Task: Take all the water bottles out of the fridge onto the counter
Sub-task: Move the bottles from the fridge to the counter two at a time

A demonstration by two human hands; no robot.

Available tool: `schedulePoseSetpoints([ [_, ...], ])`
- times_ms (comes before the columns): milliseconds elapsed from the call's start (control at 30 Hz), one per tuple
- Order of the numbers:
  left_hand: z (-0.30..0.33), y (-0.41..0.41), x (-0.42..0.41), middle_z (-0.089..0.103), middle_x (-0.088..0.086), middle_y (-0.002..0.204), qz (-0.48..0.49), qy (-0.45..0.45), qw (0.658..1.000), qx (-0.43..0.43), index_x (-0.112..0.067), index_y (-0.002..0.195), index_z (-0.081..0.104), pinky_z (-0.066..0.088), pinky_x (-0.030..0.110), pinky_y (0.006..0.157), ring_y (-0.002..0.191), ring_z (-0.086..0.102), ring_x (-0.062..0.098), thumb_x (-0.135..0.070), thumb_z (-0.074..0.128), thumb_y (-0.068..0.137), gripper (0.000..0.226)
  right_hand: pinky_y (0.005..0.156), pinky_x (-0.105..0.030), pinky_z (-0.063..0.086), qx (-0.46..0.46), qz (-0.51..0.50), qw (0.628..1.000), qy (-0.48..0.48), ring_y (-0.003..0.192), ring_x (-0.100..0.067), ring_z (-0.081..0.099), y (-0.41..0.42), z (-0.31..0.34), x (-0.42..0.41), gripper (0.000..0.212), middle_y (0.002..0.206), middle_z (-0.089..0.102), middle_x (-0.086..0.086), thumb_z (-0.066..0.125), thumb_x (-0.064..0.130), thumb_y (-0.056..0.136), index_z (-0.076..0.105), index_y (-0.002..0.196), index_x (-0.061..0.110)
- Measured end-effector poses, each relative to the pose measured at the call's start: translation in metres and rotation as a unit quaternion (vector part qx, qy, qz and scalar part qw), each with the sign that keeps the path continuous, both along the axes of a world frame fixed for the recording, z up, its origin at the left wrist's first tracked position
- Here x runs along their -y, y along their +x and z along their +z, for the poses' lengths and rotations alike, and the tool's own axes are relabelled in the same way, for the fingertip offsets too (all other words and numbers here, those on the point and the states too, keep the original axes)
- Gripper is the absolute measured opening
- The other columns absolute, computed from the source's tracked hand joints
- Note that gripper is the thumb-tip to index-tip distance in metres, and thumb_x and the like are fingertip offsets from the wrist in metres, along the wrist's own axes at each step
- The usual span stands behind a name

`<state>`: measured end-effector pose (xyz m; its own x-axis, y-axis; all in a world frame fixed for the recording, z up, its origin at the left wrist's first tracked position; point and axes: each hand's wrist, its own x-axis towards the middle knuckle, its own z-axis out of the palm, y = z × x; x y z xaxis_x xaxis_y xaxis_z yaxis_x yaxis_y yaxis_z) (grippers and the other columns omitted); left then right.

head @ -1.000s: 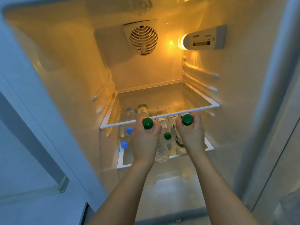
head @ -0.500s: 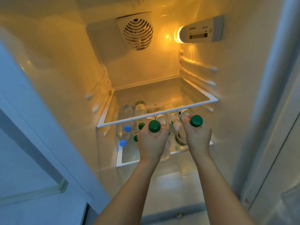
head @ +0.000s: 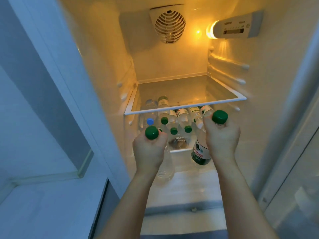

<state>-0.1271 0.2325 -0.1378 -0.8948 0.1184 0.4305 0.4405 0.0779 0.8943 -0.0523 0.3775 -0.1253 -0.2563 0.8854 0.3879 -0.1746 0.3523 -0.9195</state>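
A: Where are we? Our left hand [head: 149, 152] is wrapped round the neck of a clear bottle [head: 164, 167], green cap up, and our right hand [head: 221, 140] is clamped on the neck of a labelled bottle [head: 200, 153]. Both bottles hang just in front of the glass shelf [head: 185, 106].

B: And the remaining bottles [head: 174, 120] stand under that glass shelf, toward the back of the fridge [head: 172, 62]. The counter is out of view.

A: So we draw both straight back, low enough that the caps pass under the shelf's white front edge.

B: We grip firmly, since chilled necks may be slippery, and keep the two apart so they don't knock.
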Motion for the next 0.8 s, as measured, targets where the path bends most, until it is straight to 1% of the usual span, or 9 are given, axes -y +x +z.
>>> schedulePoseSetpoints([
  [67,-0.003,0.007,0.011,0.038,-0.013,0.045,0.003,-0.013,1.0,-0.003,-0.025,0.049,0.046,0.031,0.025,0.056,0.05,0.037,0.007,-0.014,0.067,0.08,0.039,0.068,-0.03,0.042,0.02,0.016,1.0,0.0,0.066,-0.013,0.053,0.001,0.0,0.011,0.018,0.061,0.056,0.007,0.068,0.032,0.077,0.057,0.066,0.023],
  [133,-0.01,0.012,0.022,0.034,-0.011,0.045,0.009,-0.019,1.0,0.007,-0.023,0.047,0.042,0.028,0.026,0.054,0.05,0.033,0.008,-0.018,0.064,0.077,0.037,0.067,-0.029,0.045,0.029,0.037,0.999,-0.001,0.065,-0.011,0.054,0.0,-0.004,0.023,0.023,0.06,0.056,0.008,0.066,0.042,0.073,0.059,0.066,0.021],
  [233,-0.023,0.02,0.04,0.028,-0.008,0.048,0.025,-0.041,0.999,0.025,-0.014,0.05,0.038,0.026,0.032,0.052,0.052,0.029,0.012,-0.022,0.06,0.071,0.031,0.062,-0.025,0.039,0.046,0.075,0.996,-0.019,0.057,-0.003,0.048,0.001,-0.018,0.042,0.02,0.052,0.052,0.012,0.063,0.038,0.067,0.053,0.057,0.023],
  [333,-0.037,0.031,0.063,0.035,0.003,0.05,0.044,-0.058,0.996,0.053,0.0,0.059,0.049,0.029,0.033,0.05,0.051,0.034,0.015,-0.024,0.06,0.069,0.028,0.064,-0.027,0.041,0.082,0.105,0.991,-0.019,0.059,-0.011,0.047,0.002,-0.035,0.06,0.022,0.055,0.051,0.006,0.063,0.038,0.067,0.053,0.058,0.02],
  [467,-0.046,0.042,0.098,0.052,0.022,0.062,0.077,-0.055,0.992,0.079,0.005,0.068,0.059,0.038,0.032,0.052,0.056,0.046,0.02,-0.026,0.059,0.069,0.031,0.062,-0.033,0.041,0.103,0.134,0.985,-0.033,0.059,-0.02,0.044,0.003,-0.05,0.087,0.024,0.055,0.048,0.0,0.063,0.033,0.07,0.052,0.059,0.014],
  [533,-0.046,0.05,0.118,0.055,0.025,0.067,0.094,-0.046,0.99,0.098,0.006,0.069,0.059,0.041,0.033,0.054,0.059,0.049,0.025,-0.027,0.059,0.069,0.034,0.062,-0.04,0.047,0.108,0.148,0.983,-0.028,0.066,-0.034,0.049,0.007,-0.051,0.105,0.027,0.063,0.054,-0.015,0.062,0.032,0.068,0.055,0.064,0.007],
  [600,-0.042,0.064,0.141,0.055,0.027,0.068,0.107,-0.039,0.988,0.106,0.007,0.07,0.059,0.04,0.033,0.057,0.06,0.049,0.023,-0.03,0.058,0.067,0.037,0.064,-0.042,0.049,0.113,0.167,0.979,-0.019,0.072,-0.039,0.051,0.013,-0.052,0.125,0.03,0.071,0.058,-0.022,0.061,0.032,0.066,0.058,0.07,0.002],
  [700,-0.032,0.095,0.192,0.056,0.024,0.066,0.148,-0.027,0.984,0.099,0.001,0.066,0.058,0.04,0.033,0.058,0.059,0.048,0.026,-0.033,0.058,0.066,0.034,0.061,-0.039,0.045,0.107,0.219,0.97,-0.02,0.064,-0.025,0.044,0.032,-0.043,0.173,0.033,0.072,0.055,-0.024,0.06,0.033,0.064,0.055,0.07,0.001],
  [800,-0.023,0.123,0.233,0.058,0.022,0.066,0.185,-0.013,0.977,0.11,-0.002,0.064,0.059,0.047,0.041,0.058,0.06,0.051,0.019,-0.033,0.059,0.064,0.032,0.061,-0.038,0.044,0.111,0.258,0.959,-0.026,0.064,-0.018,0.043,0.045,-0.036,0.212,0.034,0.071,0.052,-0.024,0.06,0.034,0.062,0.051,0.068,0.002],
])
